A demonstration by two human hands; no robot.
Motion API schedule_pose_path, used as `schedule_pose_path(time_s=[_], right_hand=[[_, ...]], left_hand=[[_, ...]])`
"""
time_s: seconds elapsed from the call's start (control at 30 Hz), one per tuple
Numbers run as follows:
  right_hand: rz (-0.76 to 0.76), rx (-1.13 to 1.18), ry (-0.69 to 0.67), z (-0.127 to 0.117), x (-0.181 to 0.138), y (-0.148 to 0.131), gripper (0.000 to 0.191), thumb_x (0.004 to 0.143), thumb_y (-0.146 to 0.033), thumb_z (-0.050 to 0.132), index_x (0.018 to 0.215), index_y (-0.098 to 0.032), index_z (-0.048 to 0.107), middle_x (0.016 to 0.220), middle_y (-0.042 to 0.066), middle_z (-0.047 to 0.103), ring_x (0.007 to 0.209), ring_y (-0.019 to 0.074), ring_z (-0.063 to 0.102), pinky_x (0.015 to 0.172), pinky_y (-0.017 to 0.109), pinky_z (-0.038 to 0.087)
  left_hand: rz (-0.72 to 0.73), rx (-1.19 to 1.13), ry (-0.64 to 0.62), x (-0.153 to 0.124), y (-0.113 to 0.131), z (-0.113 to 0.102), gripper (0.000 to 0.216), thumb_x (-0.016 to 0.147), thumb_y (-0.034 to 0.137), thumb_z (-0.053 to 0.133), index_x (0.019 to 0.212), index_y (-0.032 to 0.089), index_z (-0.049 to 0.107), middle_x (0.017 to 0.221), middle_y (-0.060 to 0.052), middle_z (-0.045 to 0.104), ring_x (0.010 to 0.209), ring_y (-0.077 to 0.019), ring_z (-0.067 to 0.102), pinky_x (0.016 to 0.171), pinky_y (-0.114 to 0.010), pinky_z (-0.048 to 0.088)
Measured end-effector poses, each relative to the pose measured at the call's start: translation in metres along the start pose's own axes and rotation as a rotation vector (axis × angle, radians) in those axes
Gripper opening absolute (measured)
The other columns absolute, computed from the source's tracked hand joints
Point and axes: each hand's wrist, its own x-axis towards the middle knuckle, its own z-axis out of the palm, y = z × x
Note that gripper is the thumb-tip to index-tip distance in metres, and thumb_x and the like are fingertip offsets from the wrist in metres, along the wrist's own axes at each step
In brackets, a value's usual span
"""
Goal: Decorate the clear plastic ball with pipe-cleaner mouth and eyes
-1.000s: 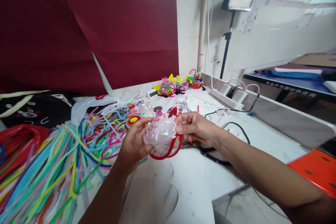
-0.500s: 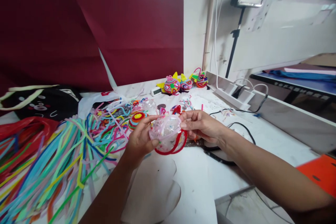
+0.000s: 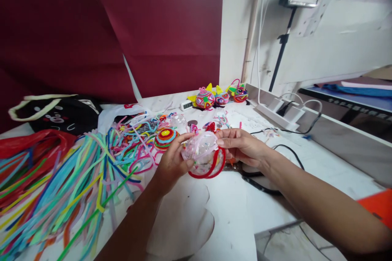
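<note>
Both hands grip a clear ball (image 3: pixel 200 151) held above the table (image 3: pixel 232 208). The left hand (image 3: pixel 173 163) cups its left side, thumb and fingers clamped on it. The right hand (image 3: pixel 241 147) pinches its top right edge. Red wire (image 3: pixel 211 169) loops under the ball. Wire strands (image 3: pixel 70 179) lie left of the grip; finished balls (image 3: pixel 219 97) sit well beyond it.

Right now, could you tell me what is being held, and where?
A clear ball with red pipe-cleaner trim: left hand grips its left side, right hand pinches its top right.
</note>
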Motion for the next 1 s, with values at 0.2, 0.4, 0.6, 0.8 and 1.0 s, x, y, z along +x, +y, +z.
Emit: schedule_pose_path(time_s=[0.2,0.4,0.6,0.8,1.0], right_hand=[[-0.008,0.025,-0.038,0.0,0.0,0.001,0.027,0.066,-0.024,0.086,0.084,-0.011,0.071,0.071,0.002,0.07,0.061,0.01,0.065,0.06,0.019,0.055],[0.031,0.042,-0.039,0.001,-0.002,-0.001,0.028,0.065,-0.024,0.086,0.084,-0.01,0.072,0.071,0.003,0.07,0.058,0.0097,0.064,0.058,0.019,0.055],[0.022,0.053,-0.045,0.001,-0.002,0.0,0.026,0.066,-0.024,0.086,0.082,-0.01,0.071,0.071,0.003,0.07,0.058,0.0099,0.064,0.06,0.02,0.057],[0.045,0.055,-0.057,-0.001,-0.003,-0.001,0.024,0.068,-0.023,0.084,0.082,-0.01,0.07,0.072,0.004,0.071,0.059,0.0099,0.065,0.06,0.019,0.056],[0.061,0.063,-0.061,-0.001,-0.004,-0.002,0.021,0.067,-0.022,0.084,0.077,-0.011,0.068,0.07,0.003,0.069,0.06,0.011,0.066,0.062,0.02,0.057]], left_hand=[[0.041,0.021,0.016,0.001,0.005,0.005,0.056,0.073,0.028,0.075,0.125,0.022,0.054,0.124,-0.008,0.06,0.117,-0.024,0.057,0.091,-0.03,0.047],[0.061,0.042,-0.019,0.002,0.005,0.005,0.057,0.076,0.03,0.073,0.128,0.022,0.051,0.128,-0.009,0.058,0.12,-0.0262,0.055,0.092,-0.032,0.048],[0.054,0.055,-0.047,0.0,0.003,0.002,0.059,0.078,0.03,0.072,0.131,0.023,0.049,0.132,-0.01,0.055,0.124,-0.0273,0.052,0.094,-0.033,0.047],[0.036,0.082,-0.044,-0.002,0.004,0.001,0.06,0.079,0.029,0.072,0.133,0.027,0.048,0.133,-0.007,0.054,0.124,-0.0248,0.051,0.097,-0.032,0.045],[-0.036,0.127,-0.054,-0.004,0.003,-0.006,0.069,0.077,0.032,0.075,0.138,0.033,0.044,0.135,-0.008,0.048,0.132,-0.0291,0.042,0.102,-0.037,0.04]])
